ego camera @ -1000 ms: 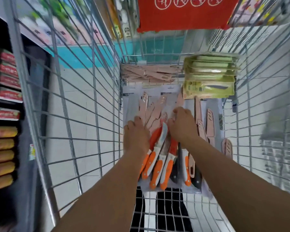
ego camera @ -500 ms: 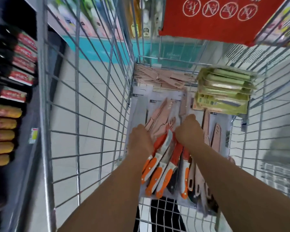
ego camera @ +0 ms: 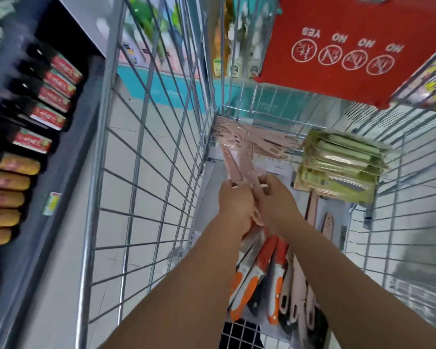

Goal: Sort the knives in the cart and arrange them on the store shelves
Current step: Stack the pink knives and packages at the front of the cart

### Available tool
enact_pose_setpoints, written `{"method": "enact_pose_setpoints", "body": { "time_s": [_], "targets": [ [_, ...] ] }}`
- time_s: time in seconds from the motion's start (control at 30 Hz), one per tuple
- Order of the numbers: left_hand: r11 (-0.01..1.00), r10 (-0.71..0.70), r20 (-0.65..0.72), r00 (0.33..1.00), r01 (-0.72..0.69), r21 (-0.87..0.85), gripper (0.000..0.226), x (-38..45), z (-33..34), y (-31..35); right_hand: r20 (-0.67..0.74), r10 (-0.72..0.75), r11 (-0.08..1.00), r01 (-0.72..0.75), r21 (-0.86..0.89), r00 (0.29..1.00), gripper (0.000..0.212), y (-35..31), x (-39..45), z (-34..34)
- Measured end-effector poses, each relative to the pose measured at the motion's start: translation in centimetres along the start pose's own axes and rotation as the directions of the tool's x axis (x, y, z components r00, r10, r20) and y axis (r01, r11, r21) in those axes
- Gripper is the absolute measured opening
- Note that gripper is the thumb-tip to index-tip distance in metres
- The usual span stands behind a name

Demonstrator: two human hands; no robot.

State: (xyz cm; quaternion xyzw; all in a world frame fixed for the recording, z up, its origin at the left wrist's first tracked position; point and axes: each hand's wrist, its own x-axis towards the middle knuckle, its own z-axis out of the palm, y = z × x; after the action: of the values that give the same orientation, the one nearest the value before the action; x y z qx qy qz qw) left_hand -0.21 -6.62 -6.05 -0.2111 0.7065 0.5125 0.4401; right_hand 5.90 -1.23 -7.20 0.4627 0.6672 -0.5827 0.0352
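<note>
Both hands risen off the knife pile, left hand [ego camera: 234, 205] and right hand [ego camera: 275, 202] together gripping pale pink sheathed knives [ego camera: 233, 163] above the wire cart [ego camera: 146, 157] floor; orange-handled knives [ego camera: 259, 270] below, green packaged knives [ego camera: 337, 170] far right corner

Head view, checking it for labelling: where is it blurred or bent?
Head view: motion smear softens the dark shelf packs on the left and the stacked green knife packs; wide-angle lens bows the wire cart wall; both hands gripping pink sheathed knives stay fairly sharp.
</note>
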Motion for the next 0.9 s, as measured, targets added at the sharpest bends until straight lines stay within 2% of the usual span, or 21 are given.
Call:
{"method": "enact_pose_setpoints", "body": {
  "time_s": [0.1, 0.23, 0.33, 0.43, 0.57, 0.67, 0.77, 0.83, 0.9],
  "targets": [
    [0.986, -0.081, 0.052, 0.995, 0.088, -0.143, 0.022, 0.6, 1.3, 0.7, 0.035, -0.038, 0.999, 0.039, -0.037, 0.999, 0.016, -0.7, 0.8, -1.2],
    [0.987, -0.051, 0.045, 0.998, 0.057, -0.150, 0.025, 1.8, 3.1, 1.8, 0.018, -0.230, 0.919, 0.224, -0.325, 0.973, 0.027, -2.1, 2.5, -3.0],
    [0.956, -0.022, 0.067, 0.998, 0.040, -0.290, 0.026, 2.6, 4.1, 2.5, 0.013, -0.338, 0.852, 0.311, -0.422, 0.941, 0.034, -3.0, 4.3, -4.0],
    [0.906, -0.030, 0.061, 0.998, 0.053, -0.420, 0.027, 3.4, 5.3, 3.2, 0.048, -0.340, 0.804, 0.317, -0.503, 0.939, 0.031, -3.8, 6.4, -4.5],
    [0.863, -0.056, -0.001, 0.998, 0.047, -0.502, 0.027, 3.6, 6.9, 4.6, 0.118, -0.321, 0.745, 0.327, -0.582, 0.940, 0.031, -5.0, 8.2, -4.9],
    [0.897, -0.050, -0.080, 0.996, 0.010, -0.442, 0.028, 4.5, 7.6, 5.1, 0.144, -0.314, 0.744, 0.337, -0.578, 0.939, 0.031, -5.8, 9.1, -5.1],
    [0.967, 0.017, -0.029, 0.999, -0.024, -0.254, 0.037, 5.3, 7.3, 5.2, 0.182, -0.296, 0.730, 0.345, -0.591, 0.938, 0.033, -5.7, 10.8, -5.4],
    [0.994, 0.103, 0.047, 0.994, -0.102, -0.028, 0.039, 5.5, 6.5, 5.0, 0.271, -0.280, 0.643, 0.390, -0.660, 0.921, 0.033, -5.5, 11.8, -5.3],
    [0.979, 0.152, 0.143, 0.978, -0.169, 0.113, 0.041, 5.6, 5.7, 4.8, 0.350, -0.269, 0.517, 0.442, -0.733, 0.897, 0.023, -5.2, 12.3, -4.8]
  ]
}}
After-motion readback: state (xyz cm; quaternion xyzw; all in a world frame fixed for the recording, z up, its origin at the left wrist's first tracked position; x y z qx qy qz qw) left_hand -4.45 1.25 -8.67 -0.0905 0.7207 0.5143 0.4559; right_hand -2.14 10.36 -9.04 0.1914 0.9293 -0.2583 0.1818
